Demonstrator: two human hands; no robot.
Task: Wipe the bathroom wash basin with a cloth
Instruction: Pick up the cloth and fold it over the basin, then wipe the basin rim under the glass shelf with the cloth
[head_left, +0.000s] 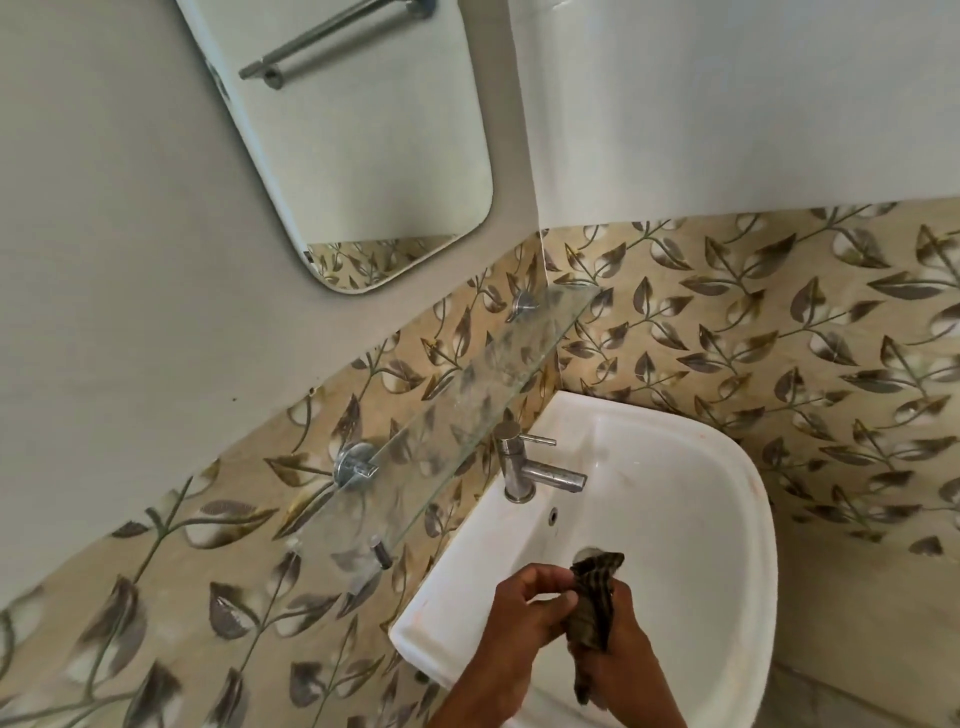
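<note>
Dark brown-and-grey checked cloth (592, 608) hangs bunched and twisted between both hands at the lower centre of the frame, over the bowl of the white wash basin (748, 499). Its top corner sticks up in front of the drain and hides most of it; its tail dangles down beside the right wrist. The left hand (524, 603) pinches the cloth's upper part between curled fingers and thumb. The right hand (623, 660) is wrapped round the lower part. Whether the cloth touches the ceramic I cannot tell.

The basin is glossy, with faint pinkish marks along its rounded rim at the right and on its lower-left corner. Its straight edge sits against the leaf-patterned tiles (779, 338), running from the centre of the frame down to the lower left. A chrome tap (524, 467) stands on that edge, its spout reaching over the bowl, with a small overflow hole (554, 514) just below. A glass shelf (467, 389) juts out from the tiles left of the tap. The bowl between the spout and the hands lies open. A mirror (363, 156) hangs at the upper left.
</note>
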